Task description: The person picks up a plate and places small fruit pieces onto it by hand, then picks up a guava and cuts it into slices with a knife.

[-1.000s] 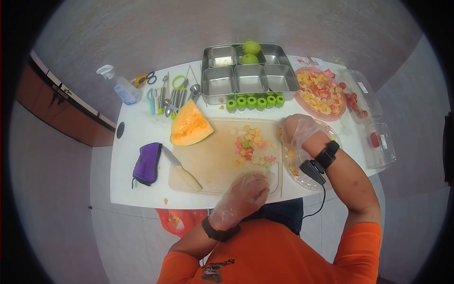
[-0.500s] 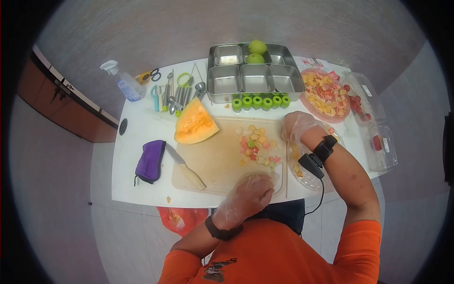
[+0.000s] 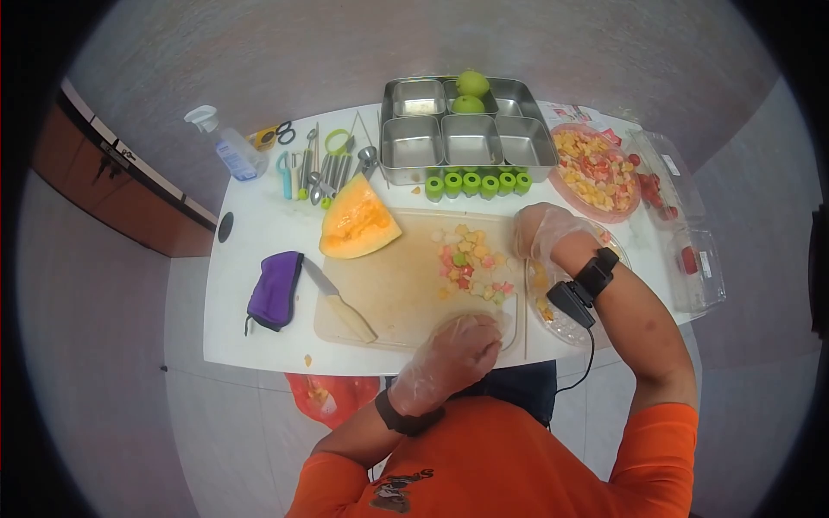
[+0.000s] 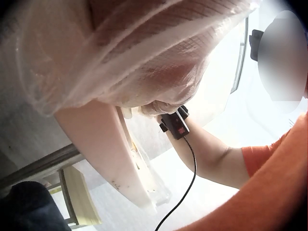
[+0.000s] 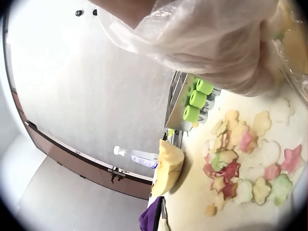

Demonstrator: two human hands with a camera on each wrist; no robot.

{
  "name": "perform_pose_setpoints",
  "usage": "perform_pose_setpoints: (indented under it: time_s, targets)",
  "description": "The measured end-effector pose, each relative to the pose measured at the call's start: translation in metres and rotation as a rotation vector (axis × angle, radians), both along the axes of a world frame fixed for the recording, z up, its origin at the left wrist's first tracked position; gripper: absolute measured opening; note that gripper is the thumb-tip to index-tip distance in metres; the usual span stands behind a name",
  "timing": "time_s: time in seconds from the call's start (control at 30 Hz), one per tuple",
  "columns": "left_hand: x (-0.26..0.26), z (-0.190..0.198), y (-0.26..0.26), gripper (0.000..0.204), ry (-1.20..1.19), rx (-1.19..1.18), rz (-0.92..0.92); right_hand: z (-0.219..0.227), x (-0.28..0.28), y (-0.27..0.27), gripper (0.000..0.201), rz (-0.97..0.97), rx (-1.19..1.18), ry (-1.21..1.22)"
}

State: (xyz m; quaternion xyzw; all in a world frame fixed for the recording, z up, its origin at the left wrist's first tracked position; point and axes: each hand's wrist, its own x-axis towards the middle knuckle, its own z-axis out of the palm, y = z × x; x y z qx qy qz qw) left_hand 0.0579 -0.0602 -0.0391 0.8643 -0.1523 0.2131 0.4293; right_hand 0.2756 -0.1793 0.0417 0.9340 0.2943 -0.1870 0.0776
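My left hand (image 3: 456, 354), in a clear plastic glove, rests loosely curled at the front edge of the cutting board (image 3: 380, 302), with nothing visible in it. Its glove (image 4: 134, 62) fills the top of the left wrist view. The gloved right hand (image 3: 544, 231) is at the left rim of a clear plate (image 3: 566, 328) holding fruit pieces. Its fingertips are hidden in the head view, and I cannot tell whether they pinch anything. Small star- and flower-shaped fruit cutouts (image 5: 231, 168) in yellow, pink, red, green and white lie on the board beside that hand.
A melon wedge (image 3: 358, 224) and a knife (image 3: 341, 306) lie on the board's left side. Behind stand green-topped cutters (image 3: 471, 185) and a steel tray (image 3: 413, 177) with green fruits. A pink-rimmed bowl (image 3: 602, 216) holds cut fruit. Utensils, a purple pouch (image 3: 275, 289) and a spray bottle (image 3: 233, 155) are left.
The head view has shifted slightly, so the table things sit a little further right in it. Both hands stay nearly in place at the board edge and the plate.
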Motion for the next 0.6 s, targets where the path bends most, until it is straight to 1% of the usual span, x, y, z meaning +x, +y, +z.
perform_pose_setpoints:
  time_s: [0.17, 0.23, 0.4, 0.6]
  targets:
    - [-0.001, 0.003, 0.000, 0.010, -0.012, -0.013, -0.002, 0.006, -0.010, 0.001, 0.025, 0.085, 0.036, 0.046]
    - [-0.002, 0.004, 0.001, 0.009, -0.002, -0.015, -0.019, 0.001, -0.017, 0.004, 0.025, 0.097, -0.086, 0.030]
    - [-0.002, 0.003, 0.001, 0.010, -0.004, -0.008, -0.017, -0.015, -0.016, 0.002, 0.028, 0.149, -0.077, -0.016]
    - [-0.001, -0.002, 0.001, 0.012, -0.023, -0.007, -0.017, -0.010, -0.016, 0.001, 0.027, 0.161, -0.042, 0.010]
